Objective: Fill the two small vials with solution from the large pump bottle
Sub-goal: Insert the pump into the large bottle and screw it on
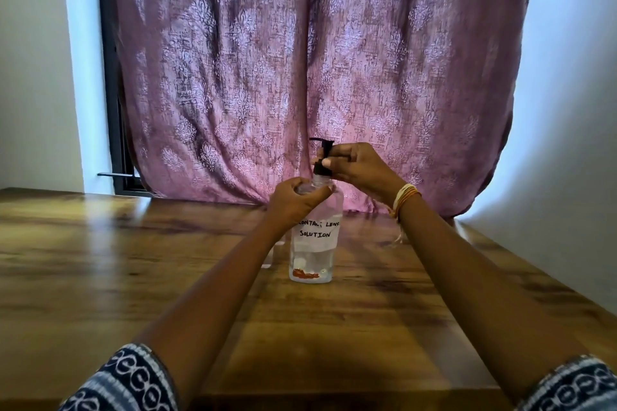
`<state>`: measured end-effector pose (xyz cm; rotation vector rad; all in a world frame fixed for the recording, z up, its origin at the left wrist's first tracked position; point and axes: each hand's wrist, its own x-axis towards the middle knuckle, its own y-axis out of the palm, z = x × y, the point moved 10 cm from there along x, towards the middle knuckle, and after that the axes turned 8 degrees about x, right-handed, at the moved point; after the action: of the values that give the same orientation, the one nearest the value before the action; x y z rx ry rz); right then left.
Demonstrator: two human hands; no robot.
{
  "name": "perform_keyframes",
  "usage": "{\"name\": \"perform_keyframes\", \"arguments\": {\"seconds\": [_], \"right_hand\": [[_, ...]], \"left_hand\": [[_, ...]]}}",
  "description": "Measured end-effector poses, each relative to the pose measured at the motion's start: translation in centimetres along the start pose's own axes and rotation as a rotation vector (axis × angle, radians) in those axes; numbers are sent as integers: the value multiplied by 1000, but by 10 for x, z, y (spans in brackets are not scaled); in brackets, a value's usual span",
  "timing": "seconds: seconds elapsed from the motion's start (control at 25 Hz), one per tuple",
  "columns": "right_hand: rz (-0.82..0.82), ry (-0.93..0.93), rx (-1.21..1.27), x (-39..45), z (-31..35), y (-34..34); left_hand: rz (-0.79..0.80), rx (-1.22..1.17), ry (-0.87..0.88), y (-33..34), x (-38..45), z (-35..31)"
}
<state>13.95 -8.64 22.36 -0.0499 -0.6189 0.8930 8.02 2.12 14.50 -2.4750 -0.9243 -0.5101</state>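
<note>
While gripped: btl (315, 243) part-full, clear soln.

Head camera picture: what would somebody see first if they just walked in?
First, the clear pump bottle standing mid-table, its label hand-lettered "contact lens solution". The left hand grips its shoulder while the right hand holds the black pump top. Behind hangs a big purple patterned curtain, glowing with daylight, above the wooden table.
</note>
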Motion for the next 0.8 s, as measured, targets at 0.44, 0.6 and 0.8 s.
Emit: {"name": "perform_keyframes", "arguments": {"seconds": [0.44,0.6,0.8], "right_hand": [[-139,83,37,-1,-15,18],[-52,31,101,-2,0,5],[-345,28,-227,-4,-5,-1]], "left_hand": [[11,-17,6,0,-3,-5],[-23,-49,-24,0,-6,-2],[-17,-18,0,0,-6,-4]]}}
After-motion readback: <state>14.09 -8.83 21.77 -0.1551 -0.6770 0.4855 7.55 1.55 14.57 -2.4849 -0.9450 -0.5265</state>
